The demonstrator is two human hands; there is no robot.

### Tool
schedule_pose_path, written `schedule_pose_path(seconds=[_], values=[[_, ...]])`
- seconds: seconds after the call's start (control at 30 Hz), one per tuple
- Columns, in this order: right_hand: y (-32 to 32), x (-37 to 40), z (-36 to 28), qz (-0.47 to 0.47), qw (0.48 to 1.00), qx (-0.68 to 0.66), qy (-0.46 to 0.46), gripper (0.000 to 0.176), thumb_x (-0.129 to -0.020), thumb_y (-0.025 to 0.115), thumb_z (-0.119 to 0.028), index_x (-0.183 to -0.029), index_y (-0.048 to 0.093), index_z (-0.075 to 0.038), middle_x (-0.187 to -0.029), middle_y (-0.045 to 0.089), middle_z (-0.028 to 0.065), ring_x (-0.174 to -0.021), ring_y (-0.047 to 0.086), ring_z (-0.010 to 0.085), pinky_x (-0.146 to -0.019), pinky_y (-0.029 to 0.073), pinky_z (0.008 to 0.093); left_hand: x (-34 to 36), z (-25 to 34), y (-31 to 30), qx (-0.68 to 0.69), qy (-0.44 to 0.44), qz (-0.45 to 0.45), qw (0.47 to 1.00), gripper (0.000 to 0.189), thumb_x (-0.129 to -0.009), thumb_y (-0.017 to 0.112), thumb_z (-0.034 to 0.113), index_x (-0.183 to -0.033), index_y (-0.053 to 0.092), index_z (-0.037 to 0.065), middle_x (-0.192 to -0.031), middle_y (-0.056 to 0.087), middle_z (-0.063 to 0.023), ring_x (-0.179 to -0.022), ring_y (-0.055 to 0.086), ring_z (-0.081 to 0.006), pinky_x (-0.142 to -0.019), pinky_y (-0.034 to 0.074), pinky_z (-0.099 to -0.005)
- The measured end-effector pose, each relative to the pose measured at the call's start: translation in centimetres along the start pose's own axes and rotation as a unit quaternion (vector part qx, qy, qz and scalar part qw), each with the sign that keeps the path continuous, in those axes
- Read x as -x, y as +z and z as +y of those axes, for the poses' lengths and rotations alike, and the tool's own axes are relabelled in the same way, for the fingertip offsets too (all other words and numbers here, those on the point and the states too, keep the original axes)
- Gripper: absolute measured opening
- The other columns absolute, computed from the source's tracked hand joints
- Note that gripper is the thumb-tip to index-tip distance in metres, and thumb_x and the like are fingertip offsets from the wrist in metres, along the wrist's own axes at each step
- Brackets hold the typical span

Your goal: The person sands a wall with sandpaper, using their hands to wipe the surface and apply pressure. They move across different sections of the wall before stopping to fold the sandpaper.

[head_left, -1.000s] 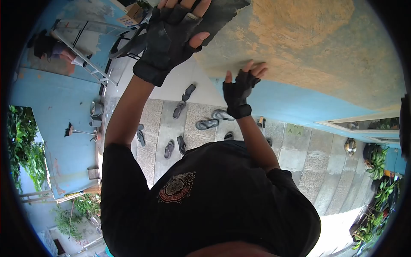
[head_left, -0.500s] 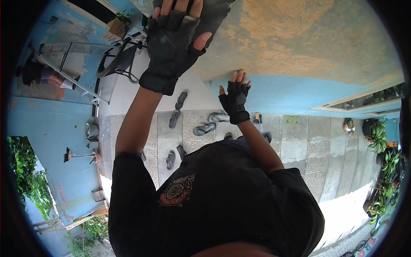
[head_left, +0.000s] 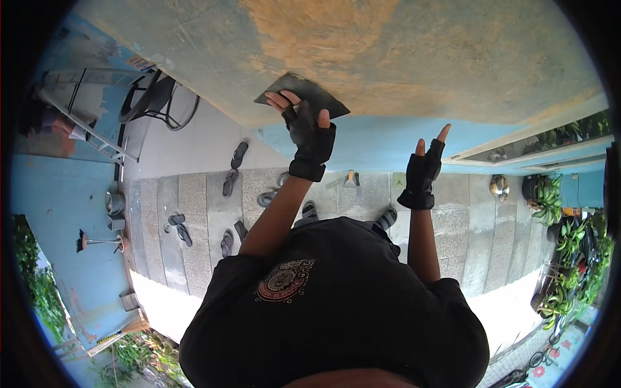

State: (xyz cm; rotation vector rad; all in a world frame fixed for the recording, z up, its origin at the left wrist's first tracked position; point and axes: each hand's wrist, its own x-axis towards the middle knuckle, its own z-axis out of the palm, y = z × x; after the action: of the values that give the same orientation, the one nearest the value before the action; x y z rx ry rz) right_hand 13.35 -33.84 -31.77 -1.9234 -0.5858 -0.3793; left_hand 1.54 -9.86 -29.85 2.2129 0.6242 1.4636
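Nearest the camera, at the bottom of the frame, the person's black shirt (head_left: 336,310) is filling the view, and both bare forearms are rising from it toward the upper centre. The left hand (head_left: 310,139), in a fingerless glove, is reaching to the dark flat pad (head_left: 314,97), which is lying against the wall (head_left: 401,58) at upper centre, just where the bare orange-grey patch is meeting the blue band (head_left: 375,139). The fingers (head_left: 279,99) are lying almost straight over the pad's lower edge, with the thumb alongside, pinning it rather than curling round it; this flat hold is probably letting the pad's whole face bear on the wall. The right hand (head_left: 424,169), right of centre, is holding nothing, its fingers (head_left: 444,132) spreading open with one pointing upward, just off the blue band, likely for balance. Far below, on the tiled floor (head_left: 194,194), sandals (head_left: 231,174) are lying scattered in loose pairs, and a small hand tool (head_left: 350,178) is resting by the foot of the wall. At left, a metal pot (head_left: 114,202) is standing on the floor; its contents cannot be made out. At the right edge, potted plants (head_left: 550,197) are carrying green foliage.
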Motion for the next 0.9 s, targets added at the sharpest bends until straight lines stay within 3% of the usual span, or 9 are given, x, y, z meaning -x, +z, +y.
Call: schedule_pose_path(seconds=[0.13, 0.23, 0.3, 0.37, 0.4, 0.5, 0.63, 0.73, 0.9], values=[[-6.4, -1.4, 1.3, -0.055, 0.996, -0.041, 0.057, 0.068, -0.107, 0.050, -0.031, -0.164, 0.022, -0.004, -0.167, 0.030, 0.0198, -0.150, 0.039, 0.0335, -0.117, 0.038, 0.0431, -0.4, 1.3, 3.5, -0.018, -0.067, 0.096, 0.993, 0.088, -0.106, 0.035, 0.058, -0.161, 0.012, -0.007, -0.167, -0.008, -0.0358, -0.156, -0.003, -0.0525, -0.124, 0.010, -0.0577], [-10.5, -4.3, 3.4, -0.060, 0.992, -0.113, -0.023, 0.076, -0.106, 0.049, -0.044, -0.165, 0.020, -0.006, -0.170, 0.026, 0.0139, -0.156, 0.026, 0.0302, -0.120, 0.033, 0.0513, -1.7, 2.2, 3.5, 0.068, -0.133, 0.215, 0.965, 0.084, -0.108, 0.033, 0.057, -0.160, 0.017, -0.008, -0.170, -0.002, -0.0293, -0.159, 0.004, -0.0416, -0.126, 0.013, -0.0464], [-13.1, -6.9, 3.4, -0.069, 0.989, -0.112, -0.062, 0.079, -0.106, 0.051, -0.045, -0.164, 0.019, -0.003, -0.170, 0.026, 0.0159, -0.156, 0.025, 0.0322, -0.121, 0.031, 0.0533, -2.5, 4.6, 4.8, 0.171, -0.183, 0.276, 0.928, 0.086, -0.109, 0.033, 0.057, -0.164, 0.001, -0.001, -0.171, -0.007, -0.0235, -0.160, -0.002, -0.0373, -0.128, 0.005, -0.0451], [-14.9, -9.7, 2.9, -0.062, 0.987, -0.119, -0.090, 0.080, -0.103, 0.051, -0.050, -0.163, 0.024, -0.003, -0.168, 0.028, 0.0178, -0.155, 0.028, 0.0347, -0.120, 0.033, 0.0548, -0.8, 5.8, 8.5, 0.021, -0.191, 0.250, 0.949, 0.087, -0.109, 0.033, 0.056, -0.162, 0.003, -0.005, -0.171, -0.008, -0.0258, -0.159, -0.003, -0.0382, -0.128, 0.005, -0.0450], [-15.4, -11.0, 2.4, -0.058, 0.985, -0.124, -0.108, 0.080, -0.103, 0.050, -0.050, -0.163, 0.025, -0.003, -0.168, 0.028, 0.0181, -0.155, 0.028, 0.0349, -0.120, 0.033, 0.0550, 0.3, 8.3, 10.4, 0.041, -0.176, 0.224, 0.958, 0.087, -0.108, 0.038, 0.053, -0.161, 0.006, -0.008, -0.168, -0.007, -0.0336, -0.158, 0.000, -0.0461, -0.126, 0.008, -0.0487], [-16.8, -14.3, -0.5, -0.062, 0.980, -0.118, -0.146, 0.080, -0.103, 0.048, -0.051, -0.163, 0.025, -0.003, -0.167, 0.029, 0.0198, -0.154, 0.029, 0.0353, -0.120, 0.033, 0.0553, 2.5, 11.6, 12.1, 0.160, -0.173, 0.181, 0.955, 0.093, -0.105, 0.039, 0.060, -0.159, 0.013, -0.011, -0.167, -0.010, -0.0349, -0.157, -0.002, -0.0471, -0.126, 0.007, -0.0493], [-16.8, -17.8, -1.5, -0.040, 0.965, -0.069, -0.250, 0.075, -0.104, 0.049, -0.047, -0.163, 0.026, -0.006, -0.167, 0.027, 0.0230, -0.154, 0.028, 0.0412, -0.119, 0.033, 0.0563, 1.1, 5.5, 9.6, 0.203, -0.232, 0.244, 0.920, 0.098, -0.105, 0.040, 0.064, -0.163, -0.003, -0.002, -0.172, -0.013, -0.0203, -0.160, -0.006, -0.0295, -0.128, 0.003, -0.0410], [-15.2, -20.4, -0.8, -0.008, 0.923, 0.033, -0.383, 0.077, -0.102, 0.057, -0.051, -0.164, 0.028, -0.015, -0.169, 0.019, 0.0257, -0.155, 0.018, 0.0477, -0.122, 0.023, 0.0605, -0.1, 7.2, 10.4, 0.150, -0.285, 0.266, 0.909, 0.090, -0.108, 0.039, 0.055, -0.162, -0.001, -0.006, -0.170, -0.012, -0.0267, -0.159, -0.007, -0.0360, -0.127, 0.001, -0.0440], [-11.8, -21.2, 0.6, -0.053, 0.911, 0.121, -0.390, 0.091, -0.094, 0.059, -0.067, -0.164, 0.028, -0.018, -0.169, 0.005, 0.0321, -0.154, 0.004, 0.0562, -0.118, 0.010, 0.0732, 3.0, 11.8, 13.5, 0.113, -0.268, 0.144, 0.946, 0.087, -0.108, 0.041, 0.045, -0.159, -0.001, -0.011, -0.166, -0.014, -0.0358, -0.157, -0.005, -0.0469, -0.127, 0.006, -0.0461]])
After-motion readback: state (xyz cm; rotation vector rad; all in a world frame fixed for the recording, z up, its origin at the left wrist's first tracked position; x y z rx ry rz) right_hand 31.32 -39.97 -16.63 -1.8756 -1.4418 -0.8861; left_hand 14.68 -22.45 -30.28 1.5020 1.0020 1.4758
